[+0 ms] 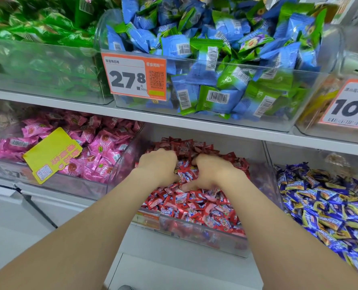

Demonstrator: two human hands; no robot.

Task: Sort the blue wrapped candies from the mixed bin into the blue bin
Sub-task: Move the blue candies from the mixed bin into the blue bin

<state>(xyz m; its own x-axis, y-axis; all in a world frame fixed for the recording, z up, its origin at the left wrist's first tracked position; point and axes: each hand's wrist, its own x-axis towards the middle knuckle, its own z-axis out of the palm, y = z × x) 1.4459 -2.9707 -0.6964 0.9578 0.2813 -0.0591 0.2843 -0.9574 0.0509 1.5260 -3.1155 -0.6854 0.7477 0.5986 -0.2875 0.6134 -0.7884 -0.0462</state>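
Left hand [157, 164] and right hand [213, 172] dig, fingers curled, into the red candy bin [205, 241]; any grip I cannot tell; the blue bin [299, 155] lies at three o'clock; blue-printed red sweets [195, 206] could be grabbed by mistake or spill

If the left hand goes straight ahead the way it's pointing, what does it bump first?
The red candies piled right at its fingertips; the left hand has its fingers dug into that heap. What lies behind the heap is hidden.
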